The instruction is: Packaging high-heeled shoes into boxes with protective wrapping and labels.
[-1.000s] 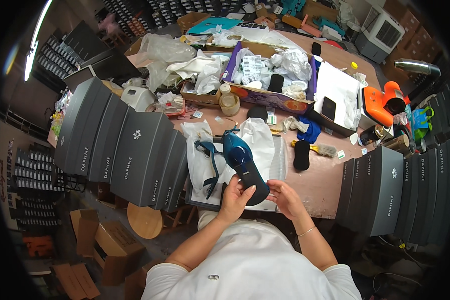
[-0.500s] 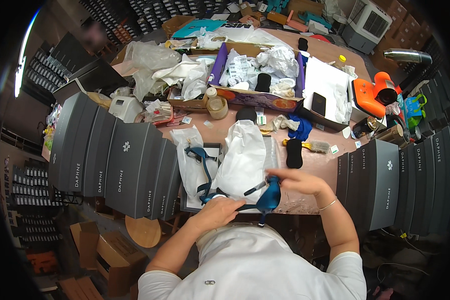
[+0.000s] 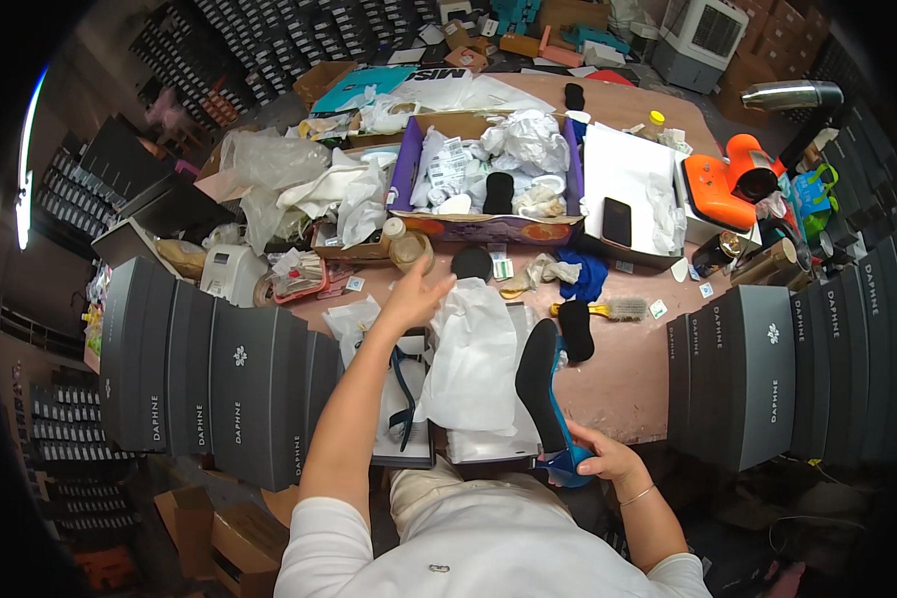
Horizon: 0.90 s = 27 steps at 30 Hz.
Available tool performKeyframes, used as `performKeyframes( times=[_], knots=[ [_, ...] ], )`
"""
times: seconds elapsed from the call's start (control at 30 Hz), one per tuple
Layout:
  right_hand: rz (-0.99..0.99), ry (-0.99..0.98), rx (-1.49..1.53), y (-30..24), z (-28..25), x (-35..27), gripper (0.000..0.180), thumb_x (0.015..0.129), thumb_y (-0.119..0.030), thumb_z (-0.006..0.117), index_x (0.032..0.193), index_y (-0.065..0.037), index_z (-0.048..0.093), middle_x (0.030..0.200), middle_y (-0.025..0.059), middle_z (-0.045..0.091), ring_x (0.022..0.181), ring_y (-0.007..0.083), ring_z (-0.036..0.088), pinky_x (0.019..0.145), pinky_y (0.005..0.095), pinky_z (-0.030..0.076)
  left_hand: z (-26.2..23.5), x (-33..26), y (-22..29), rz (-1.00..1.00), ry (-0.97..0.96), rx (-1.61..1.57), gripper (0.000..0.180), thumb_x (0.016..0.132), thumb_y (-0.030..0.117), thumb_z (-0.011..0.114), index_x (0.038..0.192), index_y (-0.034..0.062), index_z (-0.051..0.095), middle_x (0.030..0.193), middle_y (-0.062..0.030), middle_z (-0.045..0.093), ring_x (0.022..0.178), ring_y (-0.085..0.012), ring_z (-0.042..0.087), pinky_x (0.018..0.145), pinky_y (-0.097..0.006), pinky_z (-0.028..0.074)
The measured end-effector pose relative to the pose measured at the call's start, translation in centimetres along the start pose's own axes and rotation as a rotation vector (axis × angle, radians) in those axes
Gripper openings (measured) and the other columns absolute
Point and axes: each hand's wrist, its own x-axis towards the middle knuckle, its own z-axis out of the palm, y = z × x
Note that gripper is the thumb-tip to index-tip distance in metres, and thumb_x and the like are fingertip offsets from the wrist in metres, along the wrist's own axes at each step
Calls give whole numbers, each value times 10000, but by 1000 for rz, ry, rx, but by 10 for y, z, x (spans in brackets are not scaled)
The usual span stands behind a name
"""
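My right hand (image 3: 608, 456) grips a blue sandal (image 3: 541, 389) by its shiny blue end, and its long black sole faces up. Stretched forward, my left hand (image 3: 416, 297) has its fingers apart at the base of a glass bottle (image 3: 409, 249) with a pale cap; whether they touch it I cannot tell. Below my left forearm, a second dark blue strappy sandal (image 3: 405, 404) lies in an open shoe box (image 3: 409, 460). White tissue paper (image 3: 473, 354) spreads beside it, between the two sandals.
Stacked grey shoe boxes flank me at left (image 3: 254, 389) and right (image 3: 738, 379). A purple carton (image 3: 409, 164) of crumpled paper stands behind the bottle. A yellow-handled brush (image 3: 618, 309), a black pad (image 3: 575, 332), a phone (image 3: 617, 222) and an orange device (image 3: 718, 189) lie to the right.
My left hand has left the sandal's straps and reached forward to the bottle. My right hand has come nearer to me, and the held sandal is turned, showing its black sole.
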Motion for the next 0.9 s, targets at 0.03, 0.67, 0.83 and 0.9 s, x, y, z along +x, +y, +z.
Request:
performKeyframes(
  times=[0.03,0.67,0.83,0.9],
  knots=[
    [12,21,162,-2,5,-6,1015,672,-311,814,1462,-13,249,1205,208,564,981,279,630,866,385,509,8,22,-30,-198,-228,25,249,931,249,586,1032,22,575,696,-47,604,501,-103,510,437,-249,391],
    [-167,-286,252,-10,17,-41,966,651,-436,766,1359,79,357,1069,278,600,667,241,670,363,244,488,37,-109,66,665,44,320,258,793,16,604,1051,11,589,933,-172,580,841,-352,586,746,-388,473],
    [61,-219,176,-21,19,-3,899,761,-379,711,1445,-15,255,1091,262,604,594,212,629,399,231,470,50,-181,72,782,-76,353,492,773,-51,520,1261,15,518,1250,-202,538,876,-369,621,763,-403,520],
    [-16,-64,83,-15,16,19,825,816,-365,667,1452,-37,255,1100,232,606,626,188,629,420,216,465,39,-186,50,626,-84,531,487,759,-35,534,1244,4,521,1380,-157,465,854,-348,644,725,-399,543]
  ],
)
